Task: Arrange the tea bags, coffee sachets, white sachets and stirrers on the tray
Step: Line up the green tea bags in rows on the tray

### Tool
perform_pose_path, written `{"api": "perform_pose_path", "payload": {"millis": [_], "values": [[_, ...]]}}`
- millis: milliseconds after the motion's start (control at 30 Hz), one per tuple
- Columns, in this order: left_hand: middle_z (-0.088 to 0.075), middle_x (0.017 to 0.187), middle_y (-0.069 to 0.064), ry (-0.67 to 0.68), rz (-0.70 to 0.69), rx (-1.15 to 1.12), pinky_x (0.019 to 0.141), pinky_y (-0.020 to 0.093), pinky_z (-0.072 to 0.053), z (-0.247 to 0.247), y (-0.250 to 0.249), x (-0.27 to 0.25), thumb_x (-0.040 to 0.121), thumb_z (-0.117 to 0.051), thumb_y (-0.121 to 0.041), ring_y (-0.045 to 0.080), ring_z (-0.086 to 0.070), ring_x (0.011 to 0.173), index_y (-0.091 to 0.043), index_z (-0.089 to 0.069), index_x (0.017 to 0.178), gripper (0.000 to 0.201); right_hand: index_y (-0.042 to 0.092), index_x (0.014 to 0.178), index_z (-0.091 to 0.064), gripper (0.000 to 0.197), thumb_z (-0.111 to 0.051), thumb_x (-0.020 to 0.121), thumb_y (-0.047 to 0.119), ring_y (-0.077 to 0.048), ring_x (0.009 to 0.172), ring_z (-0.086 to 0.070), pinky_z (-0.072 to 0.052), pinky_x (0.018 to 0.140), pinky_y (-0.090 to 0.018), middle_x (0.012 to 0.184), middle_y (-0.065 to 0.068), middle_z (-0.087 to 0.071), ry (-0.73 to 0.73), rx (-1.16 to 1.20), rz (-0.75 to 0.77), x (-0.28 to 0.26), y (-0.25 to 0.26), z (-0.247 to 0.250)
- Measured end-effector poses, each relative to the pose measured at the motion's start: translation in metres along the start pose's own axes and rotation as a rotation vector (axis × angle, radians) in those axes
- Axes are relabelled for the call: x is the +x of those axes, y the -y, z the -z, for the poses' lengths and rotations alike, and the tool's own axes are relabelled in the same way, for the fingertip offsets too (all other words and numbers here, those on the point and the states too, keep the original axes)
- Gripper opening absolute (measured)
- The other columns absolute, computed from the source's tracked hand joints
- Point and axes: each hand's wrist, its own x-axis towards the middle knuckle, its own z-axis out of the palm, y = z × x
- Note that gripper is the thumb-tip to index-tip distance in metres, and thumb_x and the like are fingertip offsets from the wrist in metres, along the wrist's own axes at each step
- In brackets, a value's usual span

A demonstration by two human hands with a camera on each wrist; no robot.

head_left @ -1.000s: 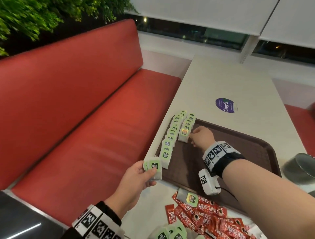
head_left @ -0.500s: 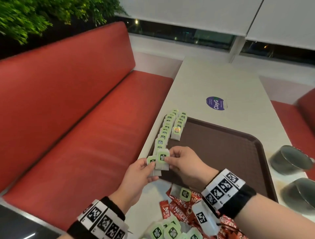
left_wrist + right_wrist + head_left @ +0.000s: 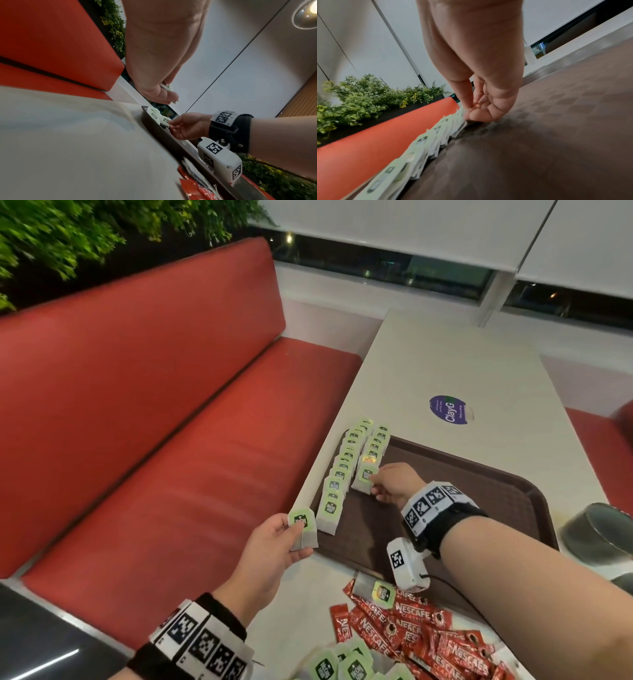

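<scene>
Two rows of green-tagged tea bags lean along the left side of the brown tray. My right hand pinches a tea bag at the near end of the inner row, its fingertips down on the tray floor. Just off the tray's near-left corner, my left hand holds another tea bag between thumb and fingers. Red Nescafe coffee sachets and loose tea bags are heaped on the table in front of the tray. No white sachets or stirrers show clearly.
The white table runs away from me with a purple sticker beyond the tray. Two metal cups stand right of the tray. A red bench lies to the left below the table edge.
My right hand took a tea bag from my left hand and carried it forward to the near end of the inner row. The left hand stayed by the tray corner with a bag.
</scene>
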Motion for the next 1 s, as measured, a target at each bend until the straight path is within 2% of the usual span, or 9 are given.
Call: {"api": "perform_pose_path", "payload": {"millis": [33, 167, 233, 367, 500, 600, 733, 867, 1000], "values": [[-0.064, 0.107, 0.014, -0.004, 0.001, 0.004, 0.064, 0.021, -0.055, 0.001, 0.000, 0.000, 0.095, -0.052, -0.010, 0.019, -0.061, 0.089, -0.001, -0.058, 0.105, 0.015, 0.006, 0.096, -0.050, 0.003, -0.052, 0.095, 0.005, -0.014, 0.055, -0.050, -0.044, 0.046, -0.022, 0.069, -0.009, -0.053, 0.003, -0.008, -0.023, 0.000, 0.003, -0.002], [-0.062, 0.111, 0.017, -0.006, 0.012, 0.007, 0.065, 0.021, -0.055, 0.005, 0.002, 0.001, 0.095, -0.053, -0.010, 0.021, -0.061, 0.092, 0.000, -0.058, 0.107, 0.017, 0.008, 0.075, -0.046, 0.022, -0.051, 0.096, 0.007, -0.015, 0.057, -0.049, -0.045, 0.041, -0.020, 0.069, -0.009, -0.052, -0.012, -0.033, -0.054, 0.000, 0.007, -0.002], [-0.062, 0.113, 0.017, 0.007, 0.023, -0.007, 0.066, 0.022, -0.056, 0.004, 0.002, 0.001, 0.095, -0.052, -0.007, 0.024, -0.062, 0.096, 0.002, -0.058, 0.108, 0.017, 0.007, 0.088, -0.048, 0.009, -0.054, 0.094, 0.006, -0.017, 0.058, -0.055, -0.051, 0.051, -0.024, 0.071, -0.010, -0.057, -0.072, -0.112, 0.018, 0.000, 0.005, -0.001], [-0.065, 0.115, 0.014, 0.057, 0.018, -0.005, 0.071, 0.022, -0.056, 0.003, 0.003, -0.001, 0.095, -0.049, -0.001, 0.023, -0.064, 0.101, -0.002, -0.060, 0.107, 0.017, 0.006, 0.107, -0.052, 0.019, -0.058, 0.090, 0.009, -0.016, 0.063, -0.062, -0.055, 0.060, -0.026, 0.079, -0.008, -0.063, -0.162, -0.180, 0.233, -0.014, -0.007, 0.008], [-0.067, 0.110, 0.008, 0.086, 0.005, 0.011, 0.071, 0.022, -0.057, -0.004, 0.003, -0.004, 0.094, -0.048, 0.002, 0.017, -0.065, 0.096, -0.002, -0.058, 0.106, 0.016, 0.009, 0.098, -0.064, 0.014, -0.065, 0.088, 0.018, -0.012, 0.065, -0.062, -0.052, 0.061, -0.022, 0.081, -0.007, -0.066, 0.057, -0.230, 0.437, -0.069, -0.017, 0.006], [-0.067, 0.109, 0.010, 0.127, -0.003, 0.010, 0.071, 0.023, -0.057, -0.014, 0.003, -0.007, 0.094, -0.048, 0.004, 0.017, -0.066, 0.091, 0.000, -0.057, 0.102, 0.013, 0.013, 0.088, -0.068, 0.011, -0.070, 0.084, 0.023, -0.011, 0.064, -0.060, -0.048, 0.061, -0.021, 0.074, -0.004, -0.066, 0.282, -0.238, 0.466, -0.110, -0.032, -0.008], [-0.069, 0.106, 0.008, 0.164, -0.026, 0.034, 0.072, 0.022, -0.057, -0.028, 0.001, -0.013, 0.093, -0.050, 0.004, 0.014, -0.066, 0.087, -0.007, -0.059, 0.098, 0.016, 0.010, 0.082, -0.066, 0.005, -0.067, 0.085, 0.014, -0.007, 0.057, -0.054, -0.045, 0.060, -0.020, 0.066, -0.001, -0.063, 0.238, -0.297, 0.551, -0.116, -0.047, -0.020], [-0.064, 0.102, 0.013, 0.132, -0.014, -0.004, 0.074, 0.023, -0.057, -0.022, 0.000, -0.016, 0.092, -0.055, 0.000, 0.022, -0.068, 0.094, -0.012, -0.053, 0.115, 0.026, 0.016, 0.069, -0.061, 0.018, -0.065, 0.085, 0.008, -0.008, 0.050, -0.048, -0.038, 0.052, -0.020, 0.056, 0.002, -0.055, 0.158, -0.061, 0.440, -0.098, -0.050, -0.015], [-0.062, 0.111, 0.017, 0.106, -0.011, 0.016, 0.076, 0.023, -0.057, -0.007, -0.001, -0.018, 0.090, -0.060, -0.004, 0.023, -0.069, 0.096, -0.011, -0.053, 0.119, 0.030, 0.015, 0.068, -0.057, 0.021, -0.061, 0.088, 0.007, -0.009, 0.048, -0.049, -0.038, 0.045, -0.019, 0.059, -0.001, -0.059, 0.042, -0.062, 0.298, -0.066, -0.041, 0.001]]}}
